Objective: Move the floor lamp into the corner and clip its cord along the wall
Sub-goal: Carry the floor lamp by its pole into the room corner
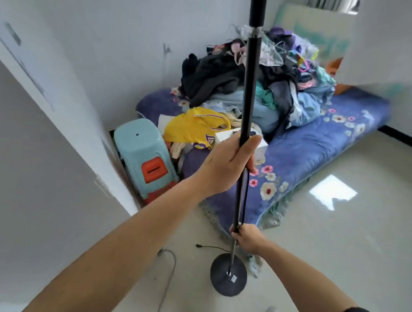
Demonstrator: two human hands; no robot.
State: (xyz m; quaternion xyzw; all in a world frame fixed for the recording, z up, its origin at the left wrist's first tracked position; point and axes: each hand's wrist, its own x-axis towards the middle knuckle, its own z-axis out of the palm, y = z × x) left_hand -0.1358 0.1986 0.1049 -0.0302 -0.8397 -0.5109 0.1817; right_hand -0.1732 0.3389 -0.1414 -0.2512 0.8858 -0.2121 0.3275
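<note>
Right now I have both hands on the lamp (pixel 250 87): my left hand (pixel 225 166) is wrapped around the black pole midway up, thumb on its right side, and my right hand (pixel 247 238) is closed on the pole lower down, pinching the cord (pixel 245 197) against it. Below, the round base (pixel 228 274) sits on the floor (pixel 338 244), just beside the mattress (pixel 306 160) edge. A plug (pixel 199 246) lies on the floor left of the base. A stool (pixel 144 150) stands in the corner behind.
</note>
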